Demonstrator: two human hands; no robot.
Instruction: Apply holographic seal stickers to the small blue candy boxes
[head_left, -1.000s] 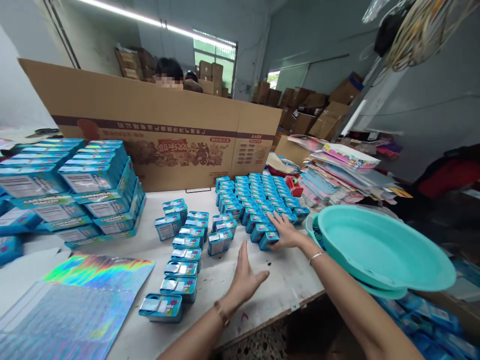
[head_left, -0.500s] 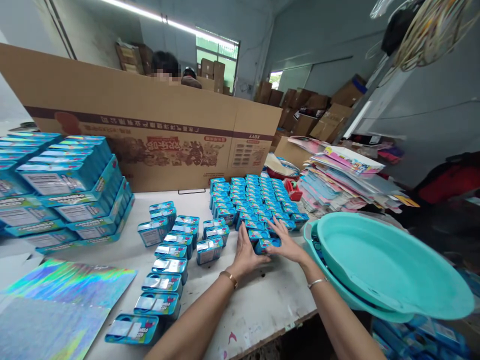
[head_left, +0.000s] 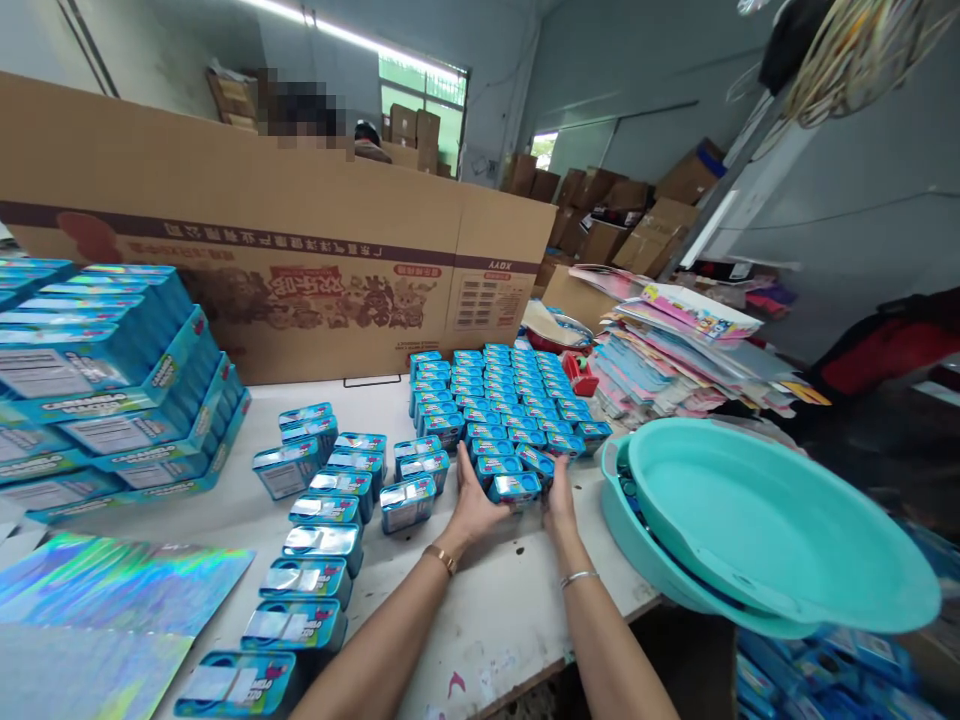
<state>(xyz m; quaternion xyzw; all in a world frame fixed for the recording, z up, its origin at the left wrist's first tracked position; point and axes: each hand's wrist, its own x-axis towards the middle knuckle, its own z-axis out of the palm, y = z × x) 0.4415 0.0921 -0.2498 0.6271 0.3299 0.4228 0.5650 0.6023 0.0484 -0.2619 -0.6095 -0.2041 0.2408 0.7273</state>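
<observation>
Small blue boxes (head_left: 516,487) with printed tops stand packed in a block of several rows on the white table. My left hand (head_left: 476,508) lies along the left side of the block's front boxes, fingers stretched forward and thumb out to the right. Opposite it, my right hand (head_left: 559,500) rests upright at the right side of these front boxes, fingers pointing away from me. A slightly turned blue box (head_left: 535,460) sits between the hands, behind the frontmost one. To the left, more blue boxes (head_left: 322,543) with silvery labels form a loose column, and a short group (head_left: 407,503) stands beside it.
Stacked blue cartons (head_left: 112,400) rise at the far left, near a shiny holographic sheet (head_left: 97,620). A cardboard panel (head_left: 322,230) stands along the back. Turquoise basins (head_left: 772,520) overhang the right edge, below a pile of printed card (head_left: 675,350). A red tape dispenser (head_left: 579,373) sits behind the block.
My right hand has come down from over the front boxes to their right side. My left hand stays at the left side. The view has shifted slightly.
</observation>
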